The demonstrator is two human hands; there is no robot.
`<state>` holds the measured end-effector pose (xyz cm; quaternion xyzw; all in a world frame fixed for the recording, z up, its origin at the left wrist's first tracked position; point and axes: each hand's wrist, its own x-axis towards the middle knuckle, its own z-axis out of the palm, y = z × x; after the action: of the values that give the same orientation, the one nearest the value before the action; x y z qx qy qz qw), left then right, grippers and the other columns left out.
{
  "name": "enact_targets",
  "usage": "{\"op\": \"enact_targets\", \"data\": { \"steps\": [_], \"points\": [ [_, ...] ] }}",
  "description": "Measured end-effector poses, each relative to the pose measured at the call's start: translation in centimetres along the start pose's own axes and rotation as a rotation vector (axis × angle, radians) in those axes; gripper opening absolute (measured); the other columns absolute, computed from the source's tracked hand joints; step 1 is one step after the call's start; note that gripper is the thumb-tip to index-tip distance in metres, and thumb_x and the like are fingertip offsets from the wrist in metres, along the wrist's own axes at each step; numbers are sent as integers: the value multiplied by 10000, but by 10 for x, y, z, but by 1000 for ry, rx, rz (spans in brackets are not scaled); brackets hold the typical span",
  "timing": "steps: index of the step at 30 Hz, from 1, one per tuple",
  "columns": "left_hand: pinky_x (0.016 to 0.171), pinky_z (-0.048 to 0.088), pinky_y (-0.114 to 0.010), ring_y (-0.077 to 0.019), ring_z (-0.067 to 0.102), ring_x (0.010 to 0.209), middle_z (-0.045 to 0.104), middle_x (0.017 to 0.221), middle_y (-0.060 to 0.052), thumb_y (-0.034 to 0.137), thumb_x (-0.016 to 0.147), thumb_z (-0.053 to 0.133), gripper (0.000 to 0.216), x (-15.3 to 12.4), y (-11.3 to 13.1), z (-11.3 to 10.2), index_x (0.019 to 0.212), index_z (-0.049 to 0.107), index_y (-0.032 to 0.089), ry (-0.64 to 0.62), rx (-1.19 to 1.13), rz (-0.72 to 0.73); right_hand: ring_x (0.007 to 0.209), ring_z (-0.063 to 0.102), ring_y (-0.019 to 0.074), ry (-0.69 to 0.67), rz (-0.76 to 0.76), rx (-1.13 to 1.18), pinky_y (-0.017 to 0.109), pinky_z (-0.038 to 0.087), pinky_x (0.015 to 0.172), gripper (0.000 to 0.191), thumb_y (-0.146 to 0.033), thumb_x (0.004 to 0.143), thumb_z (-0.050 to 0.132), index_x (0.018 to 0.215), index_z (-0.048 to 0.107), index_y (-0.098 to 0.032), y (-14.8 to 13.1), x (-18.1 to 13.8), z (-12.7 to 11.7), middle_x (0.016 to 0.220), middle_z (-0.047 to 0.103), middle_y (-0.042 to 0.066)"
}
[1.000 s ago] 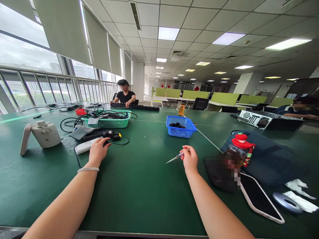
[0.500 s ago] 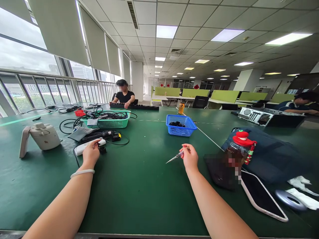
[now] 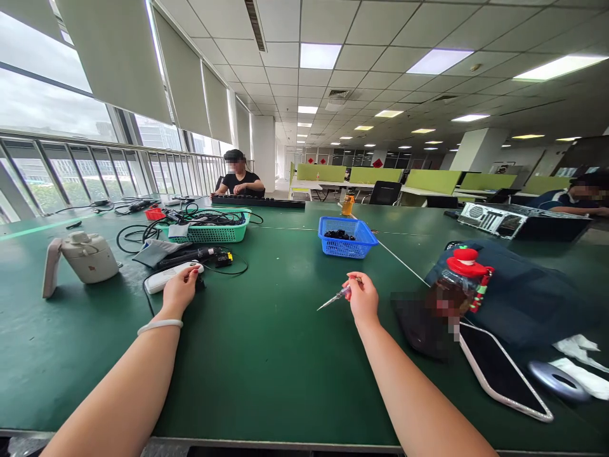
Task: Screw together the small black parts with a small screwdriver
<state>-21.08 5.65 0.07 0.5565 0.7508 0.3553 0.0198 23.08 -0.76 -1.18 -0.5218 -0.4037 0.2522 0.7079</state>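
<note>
My right hand (image 3: 362,297) is closed around a slim screwdriver (image 3: 335,297) with a clear handle, its thin metal tip slanting down to the left above the table. At the left, my left hand (image 3: 179,291) has thumb and fingers pinched together in front of a white power strip (image 3: 164,278). What the pinch holds, if anything, is too small to make out. A small dark object (image 3: 201,281) shows just beyond those fingers, partly hidden by them. Ahead of my right hand stands a blue plastic basket (image 3: 348,249) with small black pieces inside.
A green basket (image 3: 223,235) heaped with cables stands behind the power strip. A beige flask (image 3: 90,257) is far left. On the right are a red-lidded bottle (image 3: 466,263), a dark bag (image 3: 528,298), a phone (image 3: 504,371) and a computer case (image 3: 495,219). Two people sit across the table.
My left hand has shifted slightly right, and its fingers now cover more of the small dark object. My right hand and the screwdriver stay nearly in place.
</note>
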Motion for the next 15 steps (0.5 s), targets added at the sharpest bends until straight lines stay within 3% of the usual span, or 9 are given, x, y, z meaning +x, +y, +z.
{"op": "enact_targets", "data": {
  "steps": [15],
  "points": [
    [825, 483, -399, -298, 642, 983, 714, 1074, -106, 297, 904, 409, 434, 1, -1, 0, 1299, 581, 239, 48, -33, 13, 454, 496, 123, -11, -9, -4, 244, 388, 431, 294, -488, 726, 626, 820, 617, -210, -2, -1, 0, 623, 616, -10]
  ]
}}
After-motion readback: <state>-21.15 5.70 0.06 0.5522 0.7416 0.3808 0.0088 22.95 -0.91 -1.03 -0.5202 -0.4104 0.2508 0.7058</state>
